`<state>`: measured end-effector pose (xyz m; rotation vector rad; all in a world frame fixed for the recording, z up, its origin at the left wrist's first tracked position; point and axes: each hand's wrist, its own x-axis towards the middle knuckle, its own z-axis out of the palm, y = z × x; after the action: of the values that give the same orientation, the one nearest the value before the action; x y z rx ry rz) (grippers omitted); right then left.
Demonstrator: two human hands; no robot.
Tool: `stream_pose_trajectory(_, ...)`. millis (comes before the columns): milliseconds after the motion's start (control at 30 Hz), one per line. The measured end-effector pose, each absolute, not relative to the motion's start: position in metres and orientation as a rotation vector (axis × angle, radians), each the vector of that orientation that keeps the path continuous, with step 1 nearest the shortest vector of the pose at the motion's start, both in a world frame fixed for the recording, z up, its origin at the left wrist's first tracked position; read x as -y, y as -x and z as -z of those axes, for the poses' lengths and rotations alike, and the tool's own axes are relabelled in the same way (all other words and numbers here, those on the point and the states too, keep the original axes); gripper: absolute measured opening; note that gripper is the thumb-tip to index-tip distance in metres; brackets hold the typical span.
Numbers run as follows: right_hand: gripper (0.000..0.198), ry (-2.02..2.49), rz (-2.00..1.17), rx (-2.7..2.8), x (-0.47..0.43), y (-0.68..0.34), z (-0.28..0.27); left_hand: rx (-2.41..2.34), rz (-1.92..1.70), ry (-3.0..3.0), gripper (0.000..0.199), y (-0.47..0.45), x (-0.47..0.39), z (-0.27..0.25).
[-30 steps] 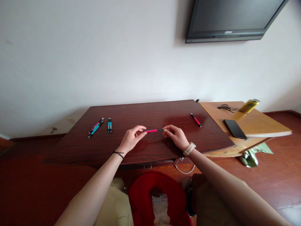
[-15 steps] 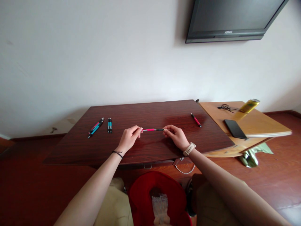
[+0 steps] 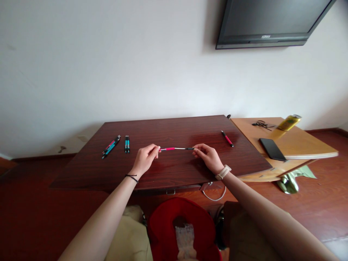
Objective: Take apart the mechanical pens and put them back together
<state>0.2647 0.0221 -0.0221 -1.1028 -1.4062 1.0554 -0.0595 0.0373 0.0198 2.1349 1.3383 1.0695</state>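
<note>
Over the middle of the dark wooden table, my left hand [image 3: 146,158] pinches the end of a pink pen barrel [image 3: 169,149]. My right hand [image 3: 207,156] pinches a black pen end piece [image 3: 189,148]. A thin pale refill [image 3: 179,148] stretches between the barrel and the black piece. A pink and black pen [image 3: 227,138] lies to the right of my right hand. Left of my left hand, two blue and black pens [image 3: 127,144] rest side by side, and a small pile of pink and blue pens [image 3: 111,147] lies beyond them.
A lighter wooden table [image 3: 307,141] adjoins on the right, bearing a black phone [image 3: 272,149], a coiled black cable [image 3: 262,125] and a yellow can [image 3: 289,123]. A television [image 3: 272,27] hangs on the wall above. Below me is a red stool [image 3: 160,224] with a clear plastic packet [image 3: 185,237].
My hands have moved apart, the left one leftward and the right one rightward. The black end piece has drawn away from the pink barrel, and more of the refill shows.
</note>
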Motion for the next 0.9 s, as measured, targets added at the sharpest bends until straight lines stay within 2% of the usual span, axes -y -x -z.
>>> stream_pose_trajectory(200,0.045,1.116,-1.04,1.387,-0.02,-0.276,0.021,-1.352,-1.104,-2.098,0.042,0.076,-0.037,-0.018)
stream_pose_trajectory(367,0.044,1.129,-1.004,1.371,-0.018,-0.283,0.02,-1.383,-1.145,-2.148,0.03,0.076,-0.036,-0.012)
stream_pose_trajectory(900,0.045,1.116,-0.987,1.243,-0.024,-0.287,0.027,-1.389,-0.917,-2.705,0.009,-0.005,-0.032,0.005)
